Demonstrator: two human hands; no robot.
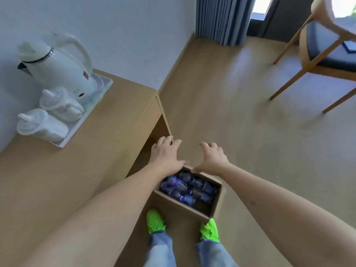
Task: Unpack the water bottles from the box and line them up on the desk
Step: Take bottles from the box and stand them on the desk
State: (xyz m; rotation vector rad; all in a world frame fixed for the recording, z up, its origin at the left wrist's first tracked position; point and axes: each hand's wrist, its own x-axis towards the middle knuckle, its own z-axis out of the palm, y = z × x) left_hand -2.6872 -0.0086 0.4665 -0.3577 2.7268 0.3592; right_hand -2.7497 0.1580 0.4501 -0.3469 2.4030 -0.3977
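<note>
An open cardboard box (179, 206) stands on the floor just in front of my feet, beside the desk's end panel. Several water bottles (185, 187) with blue-purple labels lie packed inside it. My left hand (165, 155) and my right hand (212, 158) hover above the box's far edge, both with fingers spread and nothing in them. My forearms cover part of the box's left and far sides. The wooden desk (63, 170) stretches along the left, with no bottles on it.
A white tray (86, 114) at the desk's back left carries a white kettle (59, 66) and two wrapped cups (57, 102). A wooden chair (325, 51) with a dark seat stands at the far right. Grey curtains (221, 18) hang at the back.
</note>
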